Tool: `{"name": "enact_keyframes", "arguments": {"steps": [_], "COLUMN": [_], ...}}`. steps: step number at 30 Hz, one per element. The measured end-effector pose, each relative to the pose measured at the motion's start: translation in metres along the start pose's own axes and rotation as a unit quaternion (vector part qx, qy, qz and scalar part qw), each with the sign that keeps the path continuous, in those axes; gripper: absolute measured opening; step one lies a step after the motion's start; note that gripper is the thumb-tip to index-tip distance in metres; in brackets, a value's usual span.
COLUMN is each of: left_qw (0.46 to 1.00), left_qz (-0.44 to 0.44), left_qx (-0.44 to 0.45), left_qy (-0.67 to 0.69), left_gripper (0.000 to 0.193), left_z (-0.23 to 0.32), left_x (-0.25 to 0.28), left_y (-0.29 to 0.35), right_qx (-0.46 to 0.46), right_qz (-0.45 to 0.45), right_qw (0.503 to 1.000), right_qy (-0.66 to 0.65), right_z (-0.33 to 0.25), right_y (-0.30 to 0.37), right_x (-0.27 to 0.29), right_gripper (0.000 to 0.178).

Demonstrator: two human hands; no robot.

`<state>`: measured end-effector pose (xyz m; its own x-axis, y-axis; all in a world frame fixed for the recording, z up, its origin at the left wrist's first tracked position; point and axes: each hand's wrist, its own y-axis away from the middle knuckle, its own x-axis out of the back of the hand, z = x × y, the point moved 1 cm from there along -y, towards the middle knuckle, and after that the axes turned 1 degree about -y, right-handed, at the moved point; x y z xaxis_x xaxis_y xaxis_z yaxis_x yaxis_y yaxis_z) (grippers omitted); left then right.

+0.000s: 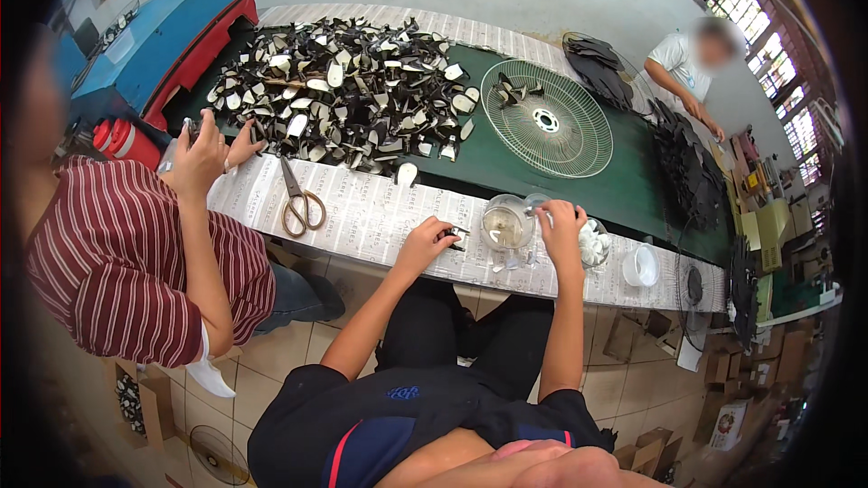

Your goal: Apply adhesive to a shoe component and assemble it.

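Observation:
My left hand [427,244] is closed at the table's near edge, its fingertips pinching a small black-and-white piece [457,236]. Just right of it stands a clear round tub [506,226] with a little murky, pale content at the bottom. My right hand [561,220] is at the tub's right rim with its fingers drawn together; whatever they hold is too small to make out. Beside that hand sits a container of crumpled white material [594,246]. Farther right is a white plastic cup [641,266].
A big heap of black-and-white pieces [344,99] covers the green belt. Right of it lies a round wire fan guard [547,149] with a few pieces on it. Scissors [299,208] lie near a co-worker in a striped shirt [145,253]. Another person [683,68] works beside black stacks [687,163].

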<state>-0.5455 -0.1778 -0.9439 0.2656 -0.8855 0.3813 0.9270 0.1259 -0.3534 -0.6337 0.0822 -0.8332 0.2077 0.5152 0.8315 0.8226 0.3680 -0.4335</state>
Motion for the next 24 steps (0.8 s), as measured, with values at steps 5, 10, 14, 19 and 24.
{"name": "enact_keyframes", "arguments": {"steps": [5, 10, 14, 19, 24], "left_qw": [1.000, 1.000, 1.000, 0.999, 0.997], "left_qz": [-0.002, 0.009, 0.007, 0.012, 0.034], "left_qx": [0.010, 0.003, 0.014, 0.022, -0.013], "left_qy": [-0.008, -0.013, -0.020, -0.022, -0.068], "left_gripper": [0.027, 0.027, 0.028, 0.029, 0.029], "left_z": [0.000, 0.000, 0.000, 0.002, 0.008], "left_x": [-0.001, -0.002, -0.002, -0.002, -0.003], "left_y": [-0.002, -0.003, -0.002, 0.000, 0.005], "right_qx": [0.019, 0.049, 0.078, 0.127, 0.131], "right_qz": [0.017, -0.004, -0.010, -0.014, -0.014], "right_qw": [1.000, 0.999, 0.997, 0.990, 0.990], "right_qy": [0.017, 0.022, 0.023, 0.055, 0.052], "right_z": [0.001, 0.006, 0.007, 0.005, 0.005], "right_y": [0.007, 0.015, 0.019, 0.022, 0.027], "right_x": [0.021, 0.018, 0.013, 0.015, 0.020], "right_gripper": [0.007, 0.006, 0.006, 0.007, 0.007]}}
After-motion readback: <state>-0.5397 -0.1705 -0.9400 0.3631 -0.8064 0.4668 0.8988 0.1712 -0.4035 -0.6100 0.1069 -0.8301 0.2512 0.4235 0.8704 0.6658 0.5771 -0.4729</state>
